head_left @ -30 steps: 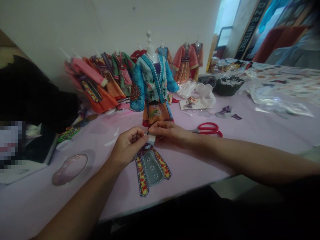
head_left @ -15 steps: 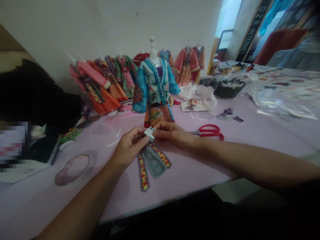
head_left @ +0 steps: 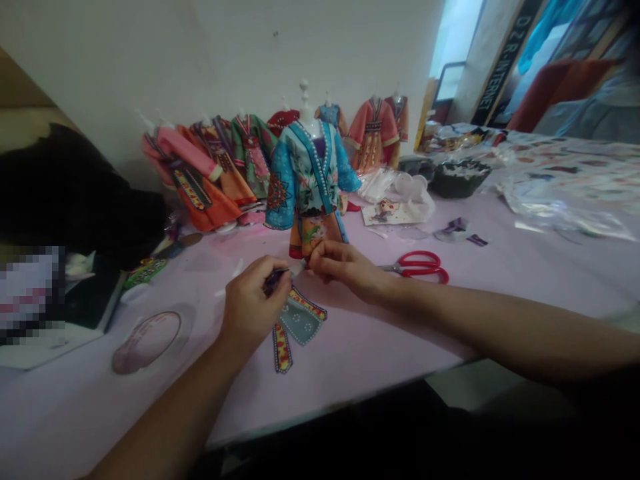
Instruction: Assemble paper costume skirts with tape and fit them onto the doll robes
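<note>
My left hand (head_left: 255, 293) is closed on the dark upper end of a small doll garment piece (head_left: 303, 320), a grey panel with white flowers between yellow-and-red strips with beaded edges. The strips hang down over the pink tabletop. My right hand (head_left: 345, 267) pinches the edge of a small pale piece (head_left: 297, 268) between the two hands; its fingertips partly hide it. Just behind the hands stands a doll form in a blue robe (head_left: 314, 170) with an orange skirt (head_left: 320, 233).
Red-handled scissors (head_left: 423, 267) lie right of my right hand. More dressed doll forms (head_left: 373, 133) line the wall. A clear ring-shaped item (head_left: 147, 341) lies at left, a dark bowl (head_left: 459, 179) at back right. Purple scraps (head_left: 454, 228) lie before the bowl.
My left hand has turned, gathering the dark upper end into its fingers. The garment piece has shifted up and left, and the pale piece shows less. My right hand has hardly moved.
</note>
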